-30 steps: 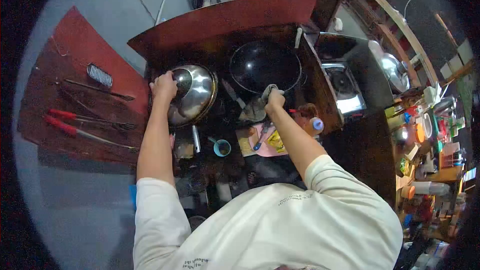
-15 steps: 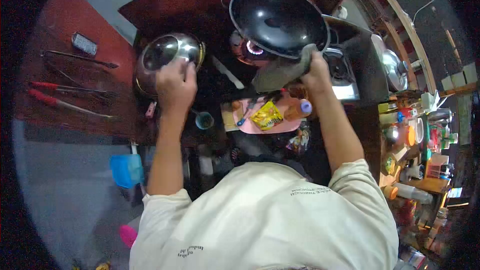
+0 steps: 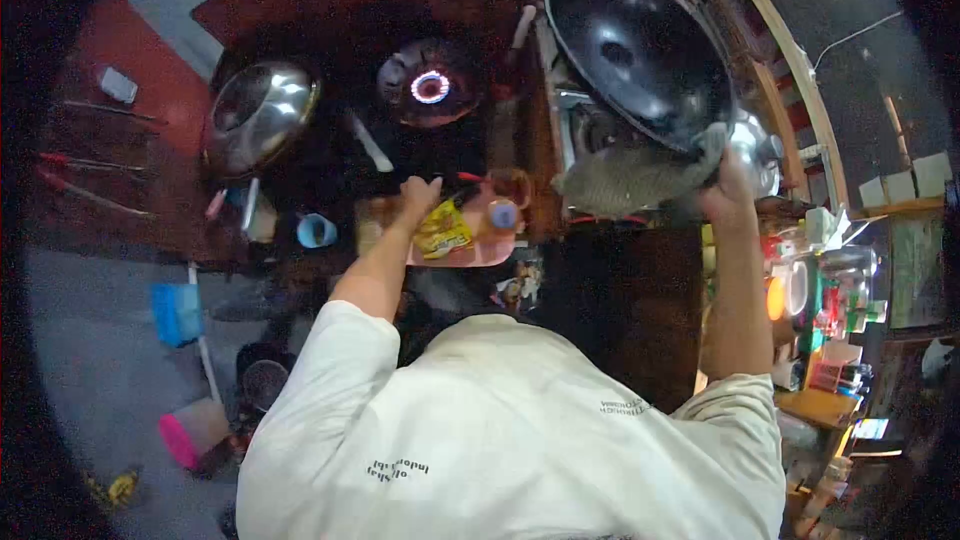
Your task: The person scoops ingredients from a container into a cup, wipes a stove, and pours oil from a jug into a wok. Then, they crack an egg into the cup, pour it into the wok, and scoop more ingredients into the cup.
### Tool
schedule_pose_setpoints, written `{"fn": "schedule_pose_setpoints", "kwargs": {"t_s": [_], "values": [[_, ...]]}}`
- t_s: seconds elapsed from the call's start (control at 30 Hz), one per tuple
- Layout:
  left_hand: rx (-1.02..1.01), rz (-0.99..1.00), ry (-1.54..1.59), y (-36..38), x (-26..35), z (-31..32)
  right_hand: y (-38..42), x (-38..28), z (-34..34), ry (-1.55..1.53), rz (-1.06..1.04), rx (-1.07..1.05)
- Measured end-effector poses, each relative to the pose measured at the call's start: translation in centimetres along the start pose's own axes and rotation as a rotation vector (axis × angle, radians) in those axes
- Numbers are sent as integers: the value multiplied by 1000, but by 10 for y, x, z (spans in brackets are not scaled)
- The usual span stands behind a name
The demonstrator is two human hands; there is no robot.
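A large dark wok (image 3: 640, 55) is tilted over the steel stove (image 3: 580, 120) on the right. My right hand (image 3: 728, 190) is closed on a grey cloth (image 3: 630, 180) at the wok's near right rim, and the cloth hangs down below it. My left hand (image 3: 420, 198) reaches over the left part of a pink tray (image 3: 480, 255), right beside a yellow packet (image 3: 443, 230); its fingers are small and blurred. A bottle with a purple cap (image 3: 503, 213) stands on the tray. Behind the tray, a burner (image 3: 430, 87) is lit with nothing on it.
A shiny metal pot (image 3: 262, 118) sits left of the flame. Between them lies a pale-bladed knife (image 3: 370, 143). A blue cup (image 3: 316, 230) stands near the counter's front edge. Tongs (image 3: 95, 190) lie far left; a metal lid (image 3: 755, 155) is behind my right hand.
The wok has moved right, from over the lit burner to over the steel stove, with my right hand and the cloth. My left hand has left the pot for the tray. The view has shifted.
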State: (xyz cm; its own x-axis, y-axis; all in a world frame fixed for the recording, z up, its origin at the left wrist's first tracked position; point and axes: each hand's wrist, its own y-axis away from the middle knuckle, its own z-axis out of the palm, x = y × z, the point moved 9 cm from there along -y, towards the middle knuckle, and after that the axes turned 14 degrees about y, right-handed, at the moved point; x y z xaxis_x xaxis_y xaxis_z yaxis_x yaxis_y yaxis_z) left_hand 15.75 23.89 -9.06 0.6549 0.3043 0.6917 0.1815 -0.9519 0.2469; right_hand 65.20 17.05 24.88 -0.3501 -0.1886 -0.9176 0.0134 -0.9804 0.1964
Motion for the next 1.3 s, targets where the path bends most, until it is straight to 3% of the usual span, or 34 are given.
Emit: {"fn": "schedule_pose_setpoints", "kwargs": {"t_s": [0.1,0.17,0.2,0.27,0.33,0.4,0.5,0.6,0.7,0.73,0.83,0.9,0.93,0.97,1.07,1.17,1.27,1.3], "values": [[80,-116,45,12,10,-6,12,18,-59,81,78,266],[101,-55,-50,15,22,-9,-8,64,-139,-173,122,123],[105,11,-146,17,30,-8,-8,71,-142,-177,125,125],[89,42,-154,25,40,-8,7,93,-150,53,164,456],[94,116,-194,20,32,0,2,124,-162,2,180,412],[89,177,-25,43,41,-12,-21,176,-196,32,252,375],[143,280,-149,58,5,-14,-35,208,-192,-45,270,391],[270,275,-143,131,40,-47,-49,233,-194,-97,316,356],[112,109,-97,184,28,-51,-71,248,-194,-107,286,411],[45,-30,-181,202,30,-53,-81,256,-201,-113,284,404],[-14,100,-49,241,35,-57,-93,269,-219,-113,309,315],[-46,79,-46,258,46,-62,-89,258,-234,-45,199,414],[-82,54,-36,266,59,-65,-81,251,-229,-51,194,416],[-125,208,-12,276,91,-69,-66,236,-222,18,200,462],[-319,193,92,296,180,-71,-31,225,-236,100,191,564],[-502,410,215,319,292,-52,28,190,-231,311,176,679],[-636,479,293,323,358,12,72,143,-170,415,87,400],[-472,655,350,325,385,28,79,142,-154,472,64,269]]}}
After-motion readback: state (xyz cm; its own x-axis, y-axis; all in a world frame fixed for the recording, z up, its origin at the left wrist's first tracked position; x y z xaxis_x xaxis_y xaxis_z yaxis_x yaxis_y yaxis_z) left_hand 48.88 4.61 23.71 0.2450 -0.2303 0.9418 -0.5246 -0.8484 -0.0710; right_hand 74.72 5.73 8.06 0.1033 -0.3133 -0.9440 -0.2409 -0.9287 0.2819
